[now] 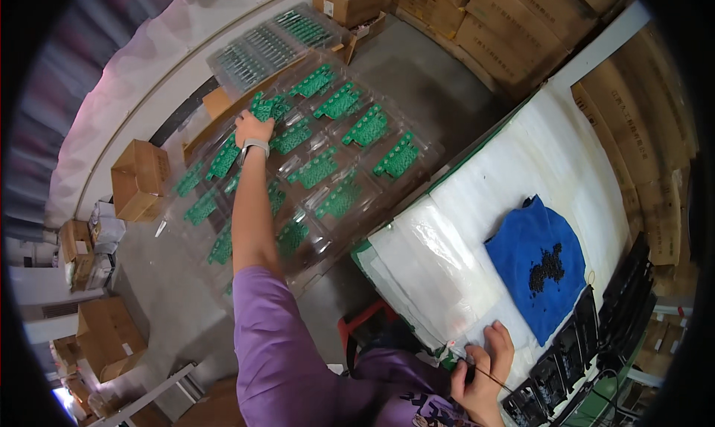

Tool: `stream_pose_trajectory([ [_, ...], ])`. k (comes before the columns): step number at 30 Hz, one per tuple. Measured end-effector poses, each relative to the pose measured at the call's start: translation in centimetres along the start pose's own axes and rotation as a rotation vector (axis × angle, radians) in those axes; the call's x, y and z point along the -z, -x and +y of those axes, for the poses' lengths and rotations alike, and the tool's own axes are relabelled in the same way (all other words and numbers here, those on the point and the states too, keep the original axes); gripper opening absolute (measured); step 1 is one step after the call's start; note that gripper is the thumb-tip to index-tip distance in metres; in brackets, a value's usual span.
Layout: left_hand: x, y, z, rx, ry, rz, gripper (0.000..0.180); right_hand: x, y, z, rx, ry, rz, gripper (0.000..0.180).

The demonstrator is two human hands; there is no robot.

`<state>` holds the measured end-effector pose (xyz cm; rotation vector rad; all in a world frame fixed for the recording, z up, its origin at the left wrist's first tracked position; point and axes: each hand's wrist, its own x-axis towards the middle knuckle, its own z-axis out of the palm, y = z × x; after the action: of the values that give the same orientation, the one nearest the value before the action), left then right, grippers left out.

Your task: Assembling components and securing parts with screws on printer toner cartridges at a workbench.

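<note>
Left hand grips one green board; right hand holds tool.

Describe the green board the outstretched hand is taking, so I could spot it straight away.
Start at the wide clear plastic tray of green circuit boards left of the white-covered table. Follow the purple-sleeved left hand to the tray's far left side. The green circuit board at its fingers sits tilted and lifted, unlike the flat neighbours.

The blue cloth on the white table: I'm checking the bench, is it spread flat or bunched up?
Spread flat. The blue cloth lies open on the table, with a small pile of black bits on it.
</note>
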<state>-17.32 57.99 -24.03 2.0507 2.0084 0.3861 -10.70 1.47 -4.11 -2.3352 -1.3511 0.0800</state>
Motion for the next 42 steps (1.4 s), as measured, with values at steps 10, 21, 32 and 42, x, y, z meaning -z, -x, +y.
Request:
stream_pose_trajectory([
  [10,-1.5,-2.2,-0.5,-0.200,-0.175,-0.051,0.065,-0.3,-0.4,-1.5,-0.092,0.041,-0.019,0.015],
  [21,3.7,-1.5,-11.9,-0.164,-0.232,0.106,0.064,-0.3,-0.8,-1.1,-0.065,0.064,0.014,0.013],
  [32,2.7,-1.0,-15.8,-0.375,-0.189,-0.037,0.076,-0.3,-0.8,-0.9,-0.036,0.064,0.007,0.017],
  [42,7.9,-2.1,-10.6,-0.383,-0.389,-0.074,0.064,0.0,-0.9,-0.6,0.009,0.063,0.073,0.023],
])
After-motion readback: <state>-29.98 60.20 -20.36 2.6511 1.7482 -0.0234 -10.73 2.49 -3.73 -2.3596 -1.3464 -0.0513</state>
